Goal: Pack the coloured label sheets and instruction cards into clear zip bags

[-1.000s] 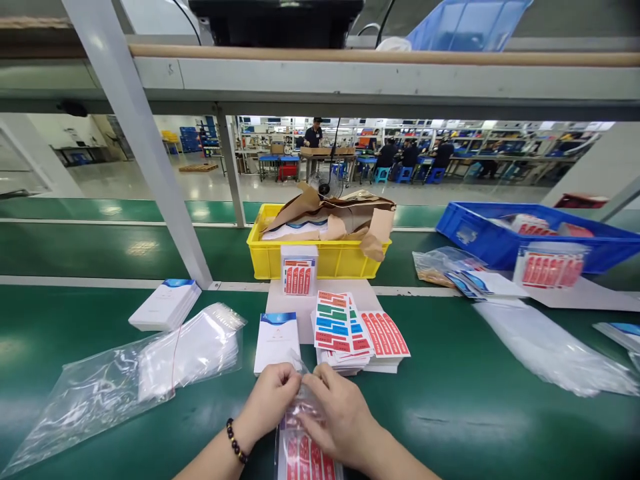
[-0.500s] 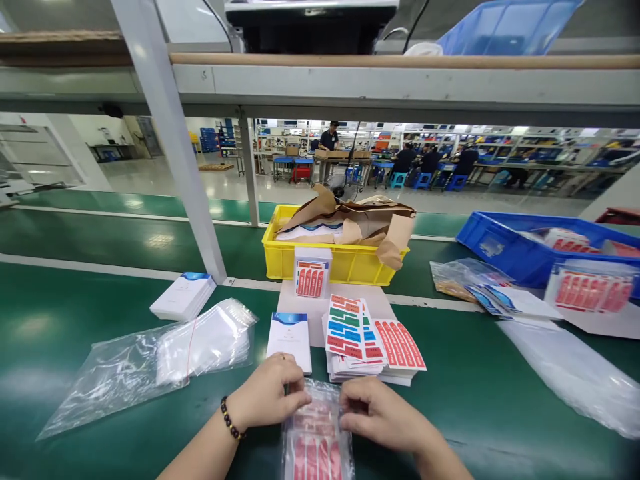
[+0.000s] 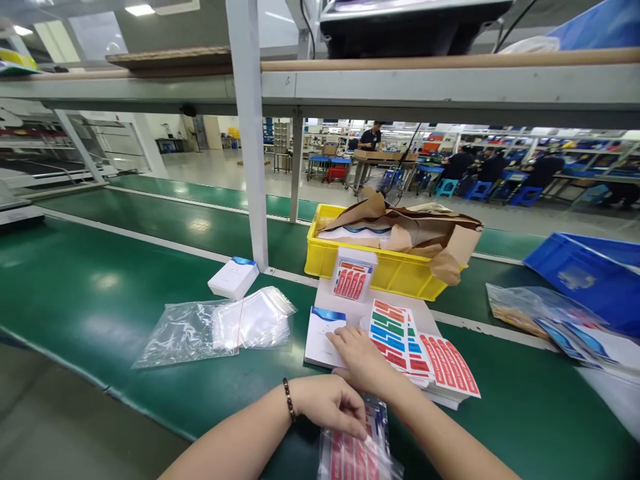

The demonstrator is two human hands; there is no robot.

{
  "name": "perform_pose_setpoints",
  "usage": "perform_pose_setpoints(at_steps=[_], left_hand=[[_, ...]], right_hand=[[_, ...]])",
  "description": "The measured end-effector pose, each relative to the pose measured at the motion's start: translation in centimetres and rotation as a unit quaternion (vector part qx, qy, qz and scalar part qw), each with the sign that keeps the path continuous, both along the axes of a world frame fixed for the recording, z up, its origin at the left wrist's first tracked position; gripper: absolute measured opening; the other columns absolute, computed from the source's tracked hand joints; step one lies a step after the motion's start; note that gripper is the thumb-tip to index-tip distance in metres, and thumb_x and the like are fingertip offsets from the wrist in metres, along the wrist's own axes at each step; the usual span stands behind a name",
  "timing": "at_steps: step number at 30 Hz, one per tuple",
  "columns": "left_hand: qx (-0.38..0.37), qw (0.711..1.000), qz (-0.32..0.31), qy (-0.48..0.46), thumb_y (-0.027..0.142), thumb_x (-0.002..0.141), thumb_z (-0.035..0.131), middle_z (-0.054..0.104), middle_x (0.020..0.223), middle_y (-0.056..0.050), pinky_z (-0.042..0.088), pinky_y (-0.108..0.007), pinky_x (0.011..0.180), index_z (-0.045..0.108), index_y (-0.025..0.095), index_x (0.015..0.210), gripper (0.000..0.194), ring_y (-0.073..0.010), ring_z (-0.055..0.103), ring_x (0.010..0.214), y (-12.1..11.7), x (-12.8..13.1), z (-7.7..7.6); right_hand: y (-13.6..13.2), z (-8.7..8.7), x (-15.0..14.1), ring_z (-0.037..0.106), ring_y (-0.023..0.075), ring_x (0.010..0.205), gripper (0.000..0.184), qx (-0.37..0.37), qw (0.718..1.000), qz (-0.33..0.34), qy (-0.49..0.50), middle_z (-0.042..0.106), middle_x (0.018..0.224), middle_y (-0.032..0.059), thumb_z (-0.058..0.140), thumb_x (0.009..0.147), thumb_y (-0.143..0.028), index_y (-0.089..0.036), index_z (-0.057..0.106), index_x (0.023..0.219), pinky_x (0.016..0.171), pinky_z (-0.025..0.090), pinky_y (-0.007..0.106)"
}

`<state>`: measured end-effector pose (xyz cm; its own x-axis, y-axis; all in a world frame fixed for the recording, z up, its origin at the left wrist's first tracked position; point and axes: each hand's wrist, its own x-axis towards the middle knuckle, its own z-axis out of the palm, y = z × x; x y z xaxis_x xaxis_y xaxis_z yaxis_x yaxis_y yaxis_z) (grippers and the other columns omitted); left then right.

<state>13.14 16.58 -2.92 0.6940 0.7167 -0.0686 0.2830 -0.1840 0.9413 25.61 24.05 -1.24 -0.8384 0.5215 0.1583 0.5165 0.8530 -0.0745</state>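
My left hand (image 3: 330, 405), with a dark beaded bracelet at the wrist, pinches the edge of a clear plastic bag (image 3: 350, 457) that has red label sheets inside. My right hand (image 3: 363, 360) reaches across above it, fingers stretched out onto a stack of white booklets (image 3: 320, 339) with blue tops. Just right of that stack lies a pile of sticker sheets (image 3: 393, 337) in orange, green, blue and red. Red label sheets (image 3: 450, 365) fan out beside the pile. The right thumb is partly hidden at the booklets' near edge.
Behind stands a yellow bin (image 3: 400, 270) with brown paper, a small label stack (image 3: 353, 277) before it. Clear bags (image 3: 250, 320) and another booklet stack (image 3: 233, 277) lie left. A blue bin (image 3: 590, 280) is right. A white post (image 3: 249, 133) rises ahead.
My right hand has left the bag and moved forward onto the booklet stack. My left hand has shifted onto the bag's upper part. The view has turned left.
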Motion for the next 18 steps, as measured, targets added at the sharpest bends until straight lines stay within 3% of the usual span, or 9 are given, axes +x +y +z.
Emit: perform_pose_setpoints(at_steps=[2, 6, 9, 12, 14, 18], left_hand=[[-0.018, 1.000, -0.019, -0.008, 0.033, 0.071, 0.060, 0.055, 0.062, 0.003, 0.036, -0.014, 0.053, 0.064, 0.017, 0.079, 0.018, -0.0066, 0.046, 0.055, -0.1, 0.2, -0.1], [-0.035, 0.998, -0.033, -0.036, 0.046, 0.066, 0.062, 0.058, 0.068, 0.002, 0.037, -0.014, 0.057, 0.065, 0.015, 0.081, 0.035, -0.0066, 0.047, 0.059, 0.0, 0.4, -0.3], [-0.036, 0.997, 0.005, -0.072, 0.060, 0.066, 0.052, 0.057, 0.067, 0.001, 0.037, -0.016, 0.059, 0.065, 0.014, 0.079, 0.050, -0.0076, 0.046, 0.060, 0.2, 0.3, -0.4], [-0.048, 0.993, 0.030, -0.101, 0.069, 0.062, 0.046, 0.056, 0.065, -0.001, 0.036, -0.017, 0.056, 0.066, 0.012, 0.077, 0.062, -0.0085, 0.045, 0.058, 0.4, 0.3, -0.4], [-0.062, 0.992, 0.011, -0.111, 0.071, 0.059, 0.047, 0.055, 0.063, -0.001, 0.034, -0.018, 0.053, 0.066, 0.012, 0.078, 0.065, -0.0083, 0.042, 0.056, 0.5, 0.3, -0.3], [-0.114, 0.988, -0.009, -0.104, 0.071, 0.052, 0.053, 0.055, 0.062, 0.000, 0.034, -0.019, 0.053, 0.067, 0.014, 0.078, 0.064, -0.0090, 0.042, 0.056, 0.2, 0.4, -0.2]], right_hand=[[0.1, -0.5, -0.8, 0.047, 0.0251, 0.086, 0.046, 0.004, 1.000, 0.008, -0.020, 0.056, 0.093, 0.0114, 0.064, 0.061, -0.023, -0.013, 0.054, 0.105, 0.074, 0.035, 0.037], [0.0, 0.0, -0.5, 0.049, 0.0184, 0.076, 0.012, 0.005, 0.999, 0.021, -0.038, 0.056, 0.077, 0.0061, 0.050, 0.076, -0.020, -0.016, 0.061, 0.080, 0.070, 0.033, 0.031], [0.2, 0.8, 0.3, 0.048, 0.0170, 0.076, 0.023, 0.017, 0.999, 0.014, -0.028, 0.056, 0.078, 0.0058, 0.039, 0.085, -0.020, -0.017, 0.061, 0.081, 0.071, 0.032, 0.031], [0.2, 0.6, 0.7, 0.046, 0.0225, 0.089, 0.026, 0.039, 0.999, 0.012, -0.017, 0.055, 0.096, 0.0102, 0.052, 0.078, -0.028, -0.015, 0.057, 0.101, 0.078, 0.032, 0.035], [0.0, -0.1, 0.6, 0.047, 0.0240, 0.088, 0.034, 0.049, 0.998, 0.019, -0.017, 0.055, 0.095, 0.0110, 0.059, 0.072, -0.026, -0.013, 0.055, 0.103, 0.078, 0.032, 0.036], [-0.5, -1.5, 0.2, 0.049, 0.0189, 0.072, 0.008, 0.063, 0.998, 0.030, -0.005, 0.056, 0.074, 0.0060, 0.054, 0.075, -0.018, -0.016, 0.061, 0.079, 0.069, 0.035, 0.032]])
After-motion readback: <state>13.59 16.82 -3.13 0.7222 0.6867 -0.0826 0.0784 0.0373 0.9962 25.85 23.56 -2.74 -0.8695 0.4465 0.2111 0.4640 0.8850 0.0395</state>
